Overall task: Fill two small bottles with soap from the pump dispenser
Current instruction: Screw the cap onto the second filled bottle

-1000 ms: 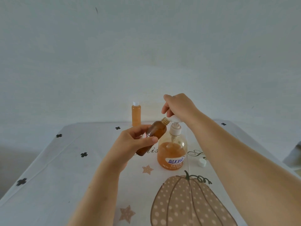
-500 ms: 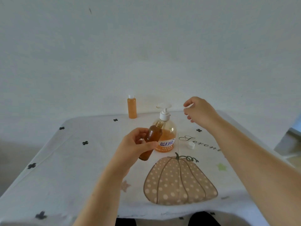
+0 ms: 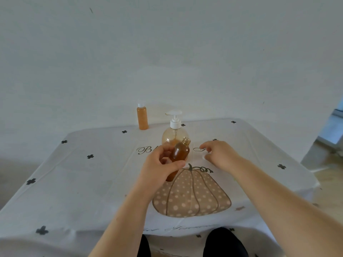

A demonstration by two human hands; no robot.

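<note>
While kept neck-up against spilling, uncapped brown bottle [image 3: 180, 153] gripped in curled fingers of left hand [image 3: 159, 167], before pump dispenser [image 3: 175, 125]; right hand [image 3: 220, 154] low over white cap [image 3: 205, 157] on tablecloth [image 3: 92, 182], fingers loosely bent, likely for capping, contact unclear; second bottle [image 3: 142, 118], capped, behind.

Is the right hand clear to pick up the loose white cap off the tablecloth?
Probably yes. The right hand is empty and just over the white cap, nothing between them. The amber bottle in the left hand and the pump dispenser stand to the side.
</note>
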